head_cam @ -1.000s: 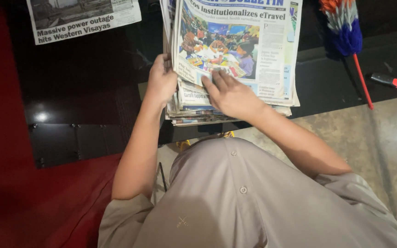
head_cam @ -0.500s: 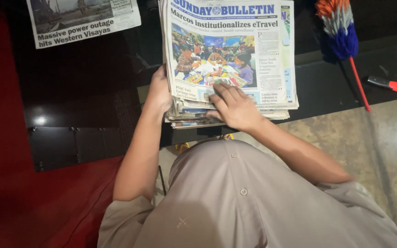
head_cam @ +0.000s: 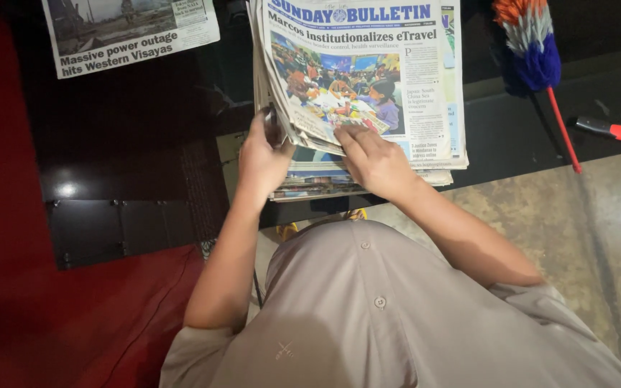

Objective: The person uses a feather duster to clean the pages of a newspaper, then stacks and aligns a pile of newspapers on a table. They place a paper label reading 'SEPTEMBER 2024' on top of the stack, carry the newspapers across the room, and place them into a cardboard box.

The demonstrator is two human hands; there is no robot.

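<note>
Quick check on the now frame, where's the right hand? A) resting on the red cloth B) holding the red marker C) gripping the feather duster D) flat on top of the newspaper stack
D: the right hand lies on the lower part of the top newspaper of the stack, while the marker and feather duster lie untouched off to the right.

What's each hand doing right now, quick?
Left hand: closed on the left edge of the newspaper stack, fingers curled around it.
Right hand: open, resting flat on the stack's top paper, gripping nothing.
</note>
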